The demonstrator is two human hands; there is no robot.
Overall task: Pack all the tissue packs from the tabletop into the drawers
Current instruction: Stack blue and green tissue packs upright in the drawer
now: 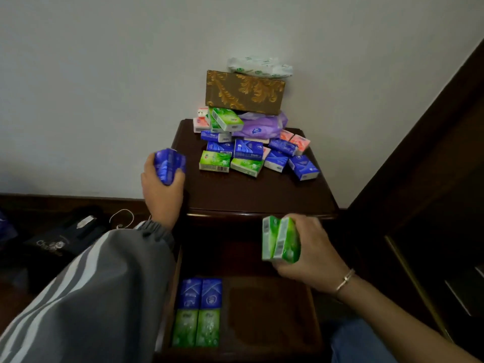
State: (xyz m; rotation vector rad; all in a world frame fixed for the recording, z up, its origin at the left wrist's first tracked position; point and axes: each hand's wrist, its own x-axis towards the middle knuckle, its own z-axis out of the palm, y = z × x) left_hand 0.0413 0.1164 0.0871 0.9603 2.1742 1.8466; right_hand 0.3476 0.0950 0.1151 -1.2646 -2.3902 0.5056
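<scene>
A pile of small tissue packs (246, 155), blue, green and pink, lies on the dark wooden nightstand top (251, 195). My left hand (161, 187) holds blue tissue packs (169, 165) just off the top's left edge. Over the open drawer (275, 310), my right hand (306, 250) grips two green tissue packs (280, 238). Inside the drawer's left side lie two blue packs (200, 293) and, in front of them, two green packs (196, 328), flat in neat rows.
A gold-patterned tissue box (245, 91) sits on a purple soft pack (262, 125) at the back, with a white soft pack (259, 66) on top. Dark wooden furniture (432, 179) rises at the right. Bags and a cable lie on the floor at the left (65, 237).
</scene>
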